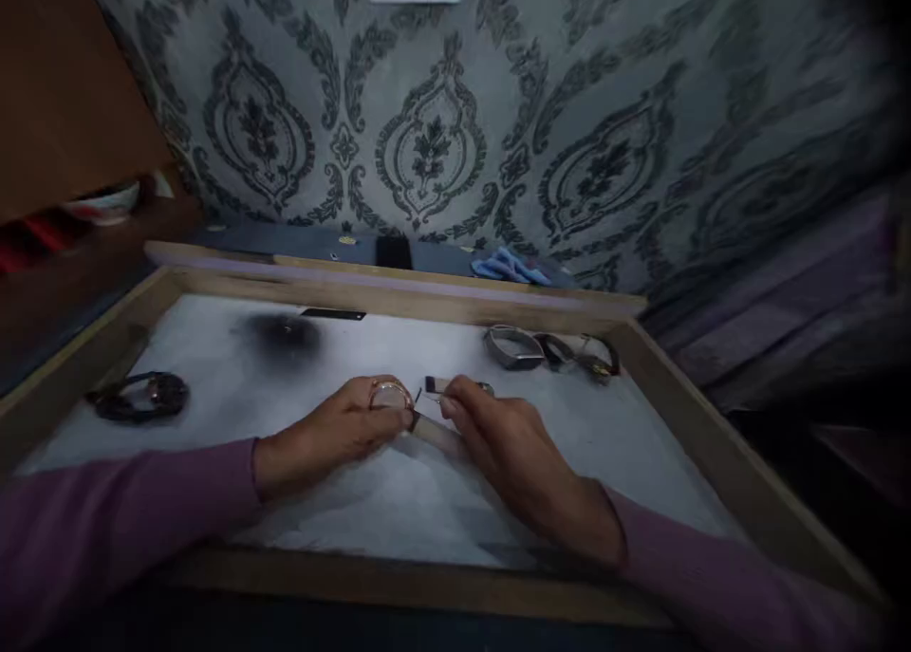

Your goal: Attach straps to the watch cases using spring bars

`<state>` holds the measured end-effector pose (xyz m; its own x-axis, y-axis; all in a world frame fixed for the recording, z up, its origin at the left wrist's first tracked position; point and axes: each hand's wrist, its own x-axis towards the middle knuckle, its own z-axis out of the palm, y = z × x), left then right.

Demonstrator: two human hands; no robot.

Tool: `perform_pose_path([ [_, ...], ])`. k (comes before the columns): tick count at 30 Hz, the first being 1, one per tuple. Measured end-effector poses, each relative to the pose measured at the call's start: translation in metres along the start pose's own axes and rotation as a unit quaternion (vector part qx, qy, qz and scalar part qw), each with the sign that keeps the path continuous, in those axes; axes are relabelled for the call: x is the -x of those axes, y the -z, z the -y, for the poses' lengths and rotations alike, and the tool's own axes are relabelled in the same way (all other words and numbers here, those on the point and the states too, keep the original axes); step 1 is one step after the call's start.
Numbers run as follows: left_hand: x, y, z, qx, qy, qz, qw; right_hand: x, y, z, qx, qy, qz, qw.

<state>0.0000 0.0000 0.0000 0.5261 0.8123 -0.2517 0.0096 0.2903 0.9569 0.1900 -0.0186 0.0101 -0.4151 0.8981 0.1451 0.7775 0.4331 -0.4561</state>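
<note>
My left hand [360, 422] is closed around a wristwatch with a round rose-gold case [390, 396], its pale face upward. A light strap [436, 434] runs from the case toward the lower right and passes under my right hand. My right hand [502, 434] pinches a short strap piece [442, 385] with a dark end, just right of the case and apart from it. A thin dark sliver [418, 395], perhaps a pin, shows in the gap between them. The fingertips of my right hand partly hide the strap piece.
A white-bottomed wooden tray [399, 296] surrounds the work. Dark watch [146, 396] lies at left; several watches, one silver [512, 346], lie at the back right. A flat black strip [333, 314] and a blurred dark patch [285, 337] are near the back. A blue cloth [511, 266] lies beyond.
</note>
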Motion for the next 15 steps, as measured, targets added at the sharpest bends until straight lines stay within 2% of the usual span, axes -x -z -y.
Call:
perform_pose_path([
  [5, 0.004, 0.0, -0.004, -0.004, 0.011, 0.002, 1.0, 0.0, 0.006, 0.0, 0.005, 0.021, 0.007, 1.0],
  [9, 0.004, 0.0, -0.004, 0.001, 0.012, 0.001, 1.0, 0.0, 0.007, -0.004, -0.034, 0.048, 0.004, 0.998],
  [15, 0.005, 0.001, -0.004, 0.009, 0.01, 0.005, 1.0, 0.0, 0.003, -0.009, -0.076, 0.087, -0.031, 0.993],
])
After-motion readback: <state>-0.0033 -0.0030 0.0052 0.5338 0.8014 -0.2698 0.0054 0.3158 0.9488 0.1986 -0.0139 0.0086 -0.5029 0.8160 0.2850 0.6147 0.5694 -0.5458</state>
